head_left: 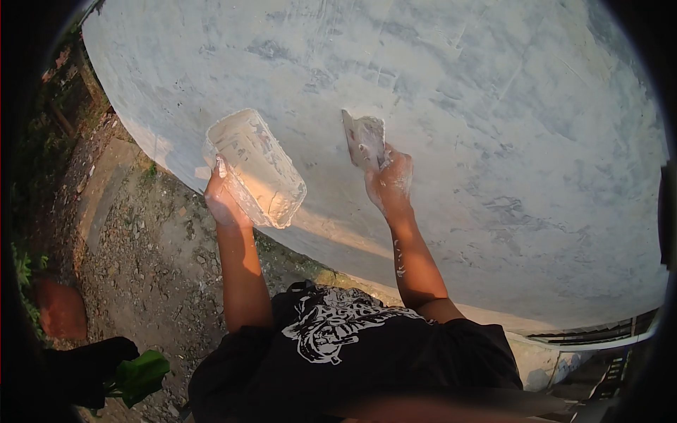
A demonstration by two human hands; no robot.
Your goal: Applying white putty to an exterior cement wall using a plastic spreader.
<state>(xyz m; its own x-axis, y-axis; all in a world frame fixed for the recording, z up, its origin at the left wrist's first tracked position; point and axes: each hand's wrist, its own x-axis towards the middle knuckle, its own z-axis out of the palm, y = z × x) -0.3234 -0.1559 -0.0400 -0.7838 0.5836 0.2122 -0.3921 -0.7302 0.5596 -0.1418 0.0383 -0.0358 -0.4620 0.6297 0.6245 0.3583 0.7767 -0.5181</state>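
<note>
A white, putty-smeared rectangular container (255, 168) is gripped at its left side by my left hand (221, 195), with fingers around the edge. My right hand (388, 178) is closed on a small flat scraper (365, 137), its blade coated in pale putty and held against or just over the pale wall (493, 99); whether it touches I cannot tell. The wall is mottled white and grey, with sunlight across its lower part. Both hands and my right forearm have white smears.
Gravelly ground (148, 254) runs along the wall's left and lower side. Foliage lines the far left, near a reddish object (60, 310). A broad green leaf (137, 377) is at the lower left. A dark slatted structure (613, 370) sits at the lower right.
</note>
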